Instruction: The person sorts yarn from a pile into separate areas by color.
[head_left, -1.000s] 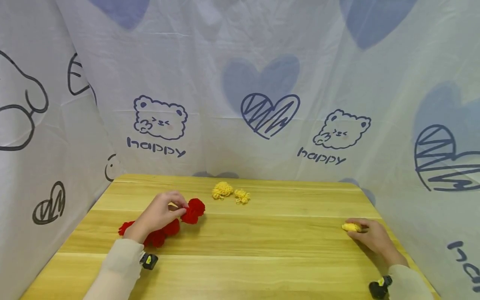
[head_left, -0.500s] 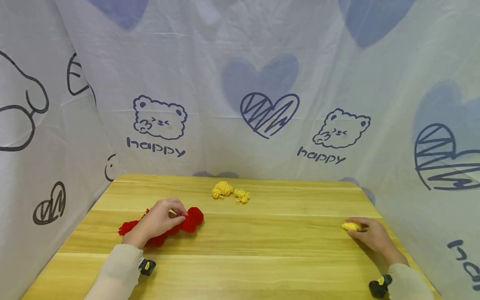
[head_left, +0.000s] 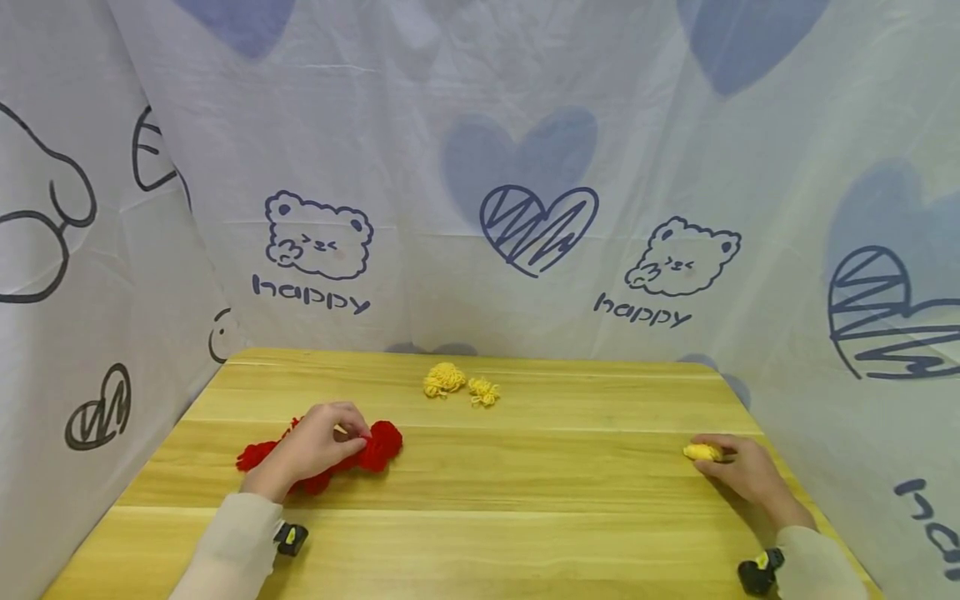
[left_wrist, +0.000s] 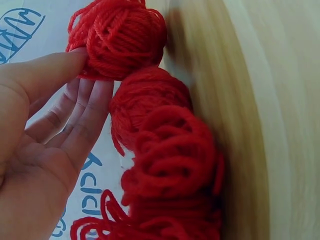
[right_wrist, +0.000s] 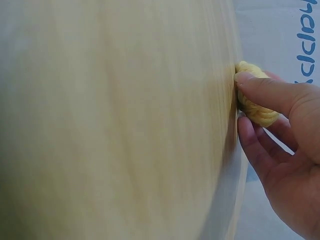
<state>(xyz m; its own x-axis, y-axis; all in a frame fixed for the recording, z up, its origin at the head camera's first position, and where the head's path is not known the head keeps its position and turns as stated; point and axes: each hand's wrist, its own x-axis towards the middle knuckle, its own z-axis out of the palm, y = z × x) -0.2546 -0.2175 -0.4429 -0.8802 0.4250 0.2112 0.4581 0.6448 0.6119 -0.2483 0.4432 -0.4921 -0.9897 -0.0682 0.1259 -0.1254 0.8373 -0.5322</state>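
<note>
One red yarn ball (left_wrist: 125, 40) sits pinched in the left hand (head_left: 313, 446), with more red yarn bundles (left_wrist: 170, 152) just beside those fingers; well apart, I see the right hand's (head_left: 750, 479) thumb and fingers clamped on a yellow yarn ball (head_left: 702, 452).

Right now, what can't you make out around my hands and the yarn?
Red yarn pile: head view, partly hidden behind your left hand; left wrist view, cut off by the bottom edge.
Yellow bundle in your right hand: right wrist view, partly covered by your thumb.
Lettering at far right: head view, cut off by the edge.
</note>
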